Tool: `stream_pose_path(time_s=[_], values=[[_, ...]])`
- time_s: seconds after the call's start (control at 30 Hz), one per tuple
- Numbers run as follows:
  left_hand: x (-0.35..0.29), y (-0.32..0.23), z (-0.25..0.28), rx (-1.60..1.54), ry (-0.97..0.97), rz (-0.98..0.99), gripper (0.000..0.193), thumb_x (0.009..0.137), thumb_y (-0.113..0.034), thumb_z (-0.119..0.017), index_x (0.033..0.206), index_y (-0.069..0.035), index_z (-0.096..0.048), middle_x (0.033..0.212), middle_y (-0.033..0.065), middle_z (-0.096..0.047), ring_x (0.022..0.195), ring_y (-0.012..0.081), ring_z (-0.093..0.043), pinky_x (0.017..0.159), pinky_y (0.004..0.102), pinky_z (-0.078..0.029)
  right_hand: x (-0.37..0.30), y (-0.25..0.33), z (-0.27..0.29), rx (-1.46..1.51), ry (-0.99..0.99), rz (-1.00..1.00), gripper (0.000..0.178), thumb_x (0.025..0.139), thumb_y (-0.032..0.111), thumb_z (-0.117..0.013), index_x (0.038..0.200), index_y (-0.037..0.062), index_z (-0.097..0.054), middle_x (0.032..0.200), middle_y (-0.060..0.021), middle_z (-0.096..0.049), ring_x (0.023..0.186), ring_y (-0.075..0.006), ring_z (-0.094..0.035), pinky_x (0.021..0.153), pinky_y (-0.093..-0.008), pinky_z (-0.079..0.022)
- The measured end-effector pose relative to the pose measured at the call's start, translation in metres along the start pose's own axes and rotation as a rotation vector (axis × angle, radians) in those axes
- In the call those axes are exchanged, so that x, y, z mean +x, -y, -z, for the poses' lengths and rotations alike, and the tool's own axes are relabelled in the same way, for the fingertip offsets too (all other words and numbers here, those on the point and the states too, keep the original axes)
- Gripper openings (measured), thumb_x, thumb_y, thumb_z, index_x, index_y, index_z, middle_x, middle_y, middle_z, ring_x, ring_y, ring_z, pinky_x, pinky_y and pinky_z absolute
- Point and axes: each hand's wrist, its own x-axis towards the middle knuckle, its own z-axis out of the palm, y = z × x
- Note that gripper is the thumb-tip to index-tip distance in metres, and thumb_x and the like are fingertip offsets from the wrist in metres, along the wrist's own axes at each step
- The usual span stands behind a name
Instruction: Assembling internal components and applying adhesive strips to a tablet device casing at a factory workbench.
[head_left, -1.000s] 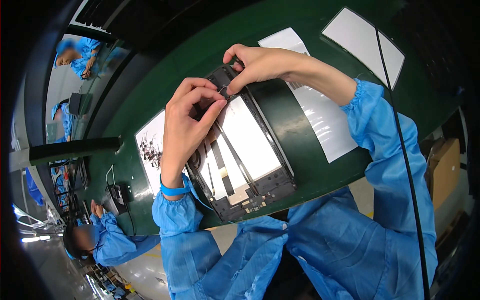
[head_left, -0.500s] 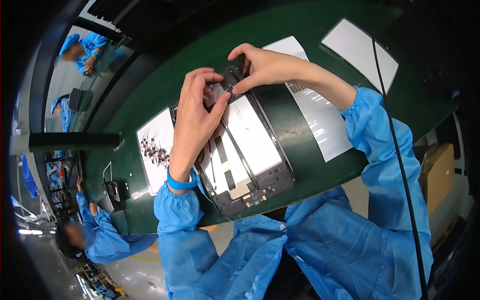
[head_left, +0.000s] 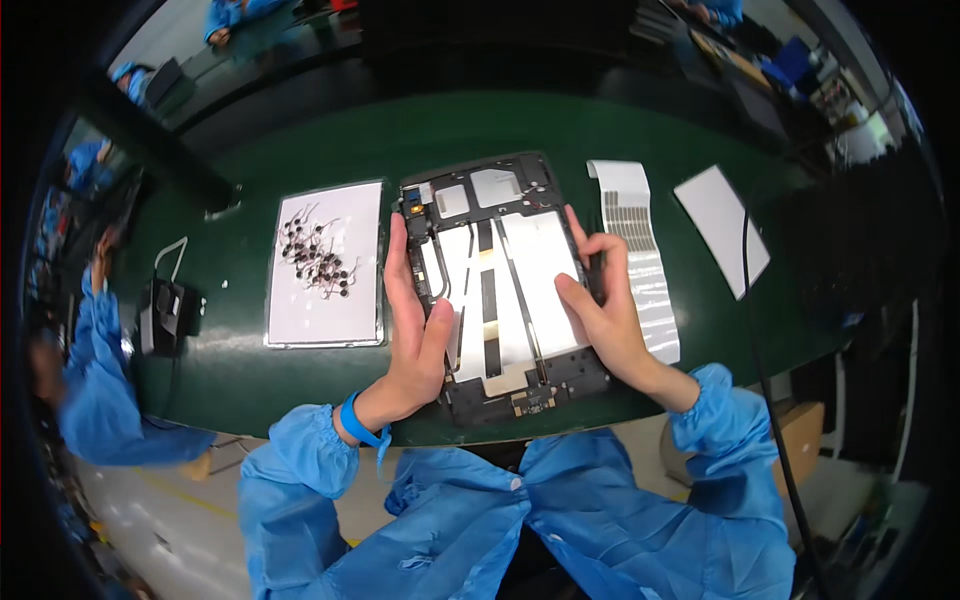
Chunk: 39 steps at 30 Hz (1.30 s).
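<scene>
An opened tablet [head_left: 545, 285], its bright metal back, black frame, ribbon cables and lower circuit board exposed, is before me at the bench's front edge. My left hand [head_left: 412, 335] clasps its left side, fingers along the edge and thumb over the face; a blue band circles that wrist. On the opposite side my right hand [head_left: 615, 315] grips the right edge, thumb resting on the metal back. Something dark, possibly a slim tool, shows by the right fingers, too hidden to name. Left of the tablet, a white sheet [head_left: 345, 210] bears several small round black parts with thin wires [head_left: 318, 262].
Right of the tablet lies a pale strip [head_left: 655, 300] with rows of small dark stickers, then a white board [head_left: 715, 220]. A black cable [head_left: 765, 370] hangs across the right side. At left sit a black device [head_left: 162, 315] and a co-worker's blue sleeve [head_left: 95, 345].
Both hands have left the tablet's top part and now grip its two sides. The tablet stands straighter in view, and my view has turned, showing more of the bench's far side.
</scene>
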Motion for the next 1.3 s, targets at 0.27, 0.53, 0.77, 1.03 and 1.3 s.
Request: stream_pose_path(time_s=[0.27,0.53,0.77,1.03,1.3], values=[[0.005,0.010,0.012,-0.257,-0.198,-0.141,0.072,0.103,-0.034,-0.041,0.154,0.003,-0.005,0.162,0.0205,0.000,0.151,0.0371,-0.007,0.121,0.0446,-0.008,0.087,0.064,0.001,-0.041,-0.054,0.030,0.028,0.094,0.007,-0.058,0.112,0.0112,-0.037,0.154,-0.0225,-0.037,0.136,-0.0273,-0.047,0.105,-0.0340,-0.045],[0.002,0.012,0.012,0.017,0.076,0.143,0.064,0.090,0.002,-0.056,0.148,-0.008,-0.029,0.158,0.0214,-0.007,0.148,0.0427,-0.015,0.108,0.0435,-0.038,0.317,-0.067,0.005,-0.004,-0.337,-0.086,0.050,0.081,0.001,-0.073,0.123,0.0023,-0.047,0.105,-0.0124,-0.060,0.092,-0.0186,-0.061,0.078,-0.0295,-0.051],[-0.002,0.006,0.014,0.077,0.081,0.140,0.060,0.090,-0.002,-0.059,0.144,-0.006,-0.033,0.157,0.0246,-0.009,0.147,0.0476,-0.012,0.117,0.0489,-0.023,0.335,-0.124,-0.016,-0.198,-0.300,-0.061,0.051,0.081,0.007,-0.070,0.126,0.0037,-0.048,0.111,-0.0151,-0.058,0.097,-0.0239,-0.060,0.084,-0.0333,-0.050],[0.003,0.013,0.009,0.187,0.104,0.086,0.059,0.088,-0.002,-0.060,0.143,-0.007,-0.038,0.157,0.0219,-0.009,0.149,0.0444,-0.007,0.120,0.0503,-0.015,0.285,-0.015,0.038,-0.183,0.037,0.189,0.040,0.104,0.027,-0.050,0.132,-0.0005,-0.049,0.129,-0.0173,-0.064,0.111,-0.0224,-0.065,0.089,-0.0302,-0.052],[0.054,-0.045,0.006,0.554,0.488,-0.154,0.024,0.091,-0.009,-0.056,0.113,-0.006,-0.066,0.140,0.0147,-0.051,0.143,0.0398,-0.032,0.115,0.0495,-0.028,0.113,-0.003,0.164,-0.245,-0.166,0.072,0.041,0.105,0.037,-0.048,0.120,0.0019,-0.066,0.085,-0.0056,-0.065,0.063,-0.0079,-0.057,0.057,-0.0214,-0.047]])
